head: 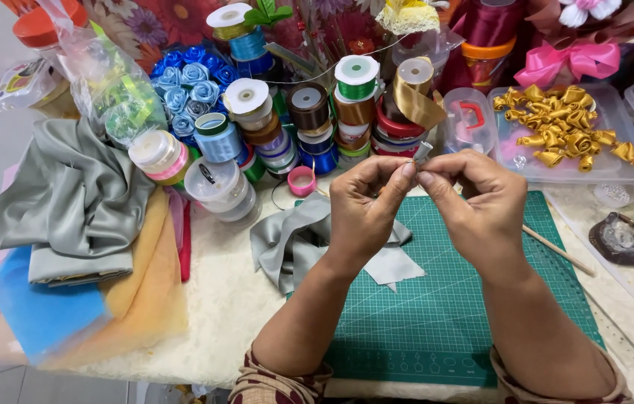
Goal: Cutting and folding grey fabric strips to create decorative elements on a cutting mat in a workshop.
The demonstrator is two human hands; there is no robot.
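My left hand (pixel 365 206) and my right hand (pixel 478 202) meet above a green cutting mat (pixel 444 314). Together their fingertips pinch a small folded piece of grey satin ribbon (pixel 422 152), which sticks up between the thumbs. A loose heap of grey satin strips (pixel 291 239) lies on the mat's left edge, partly hidden under my left hand. A cut grey piece (pixel 399 265) lies flat on the mat below that hand.
Several ribbon spools (pixel 309 120) stand stacked behind the mat. A clear tray with gold ribbon roses (pixel 564 131) sits at the right, blue ribbon roses (pixel 186 82) at the back left. Folded grey fabric (pixel 77 202) lies at the left, and a wooden stick (pixel 556 251) lies right of the mat.
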